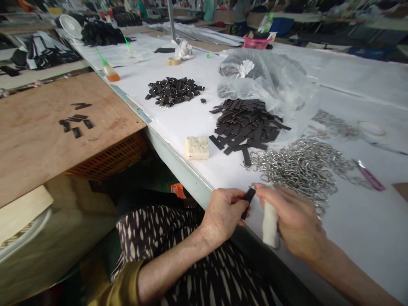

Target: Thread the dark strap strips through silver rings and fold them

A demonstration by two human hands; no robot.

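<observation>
1. My left sleeve [126,282] is olive, its hem ending on my forearm.
2. My lap cloth [153,231] is dark, brownish in places, printed all over with long, cream, drop-like marks, some slim, some fatter.
3. My left hand [225,212] and right hand [293,216] are both ungloved.

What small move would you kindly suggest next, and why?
Perhaps fold the upper end of the dark strip over the small metal piece: the left hand grips the strip, the right hand's fingertips are at the metal, and the farther pile has short dark pieces with metal showing.
</observation>
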